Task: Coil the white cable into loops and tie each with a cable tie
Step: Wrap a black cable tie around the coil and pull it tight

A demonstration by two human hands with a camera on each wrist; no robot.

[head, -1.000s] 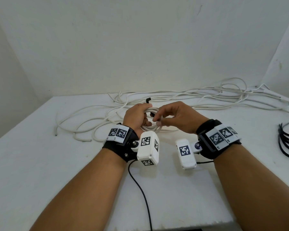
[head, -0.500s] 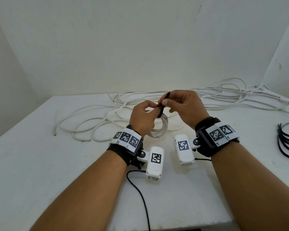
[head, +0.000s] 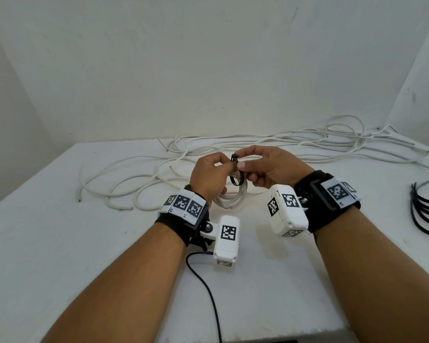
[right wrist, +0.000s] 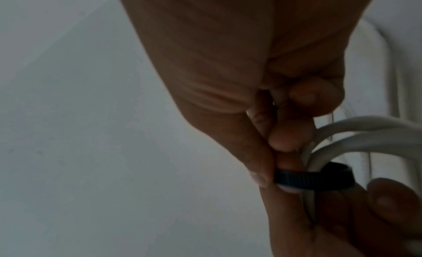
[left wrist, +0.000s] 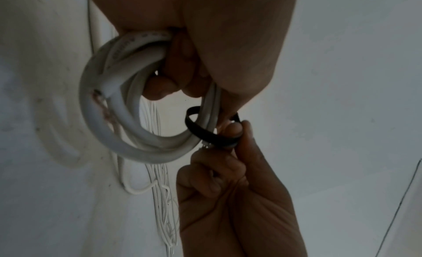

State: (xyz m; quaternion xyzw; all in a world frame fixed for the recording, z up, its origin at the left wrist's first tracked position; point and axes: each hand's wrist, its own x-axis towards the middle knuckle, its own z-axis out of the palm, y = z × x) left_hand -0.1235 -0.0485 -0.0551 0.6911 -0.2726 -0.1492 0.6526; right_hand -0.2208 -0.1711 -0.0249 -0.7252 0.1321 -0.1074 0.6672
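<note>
A white table (head: pixel 60 243) stands against a white wall (head: pixel 208 70). A thin black wire (head: pixel 208 293) runs off the table's near edge.

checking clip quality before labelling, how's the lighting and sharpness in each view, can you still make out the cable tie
Head view: evenly lit and sharp, wide-angle bend at the edges; the cable tie reads clearly. Left wrist view: dim, hands in shadow, yet the tie's loop around the coiled white cable is plain. Right wrist view: darkest and softest; the right hand fills the frame, the tie still visible.
</note>
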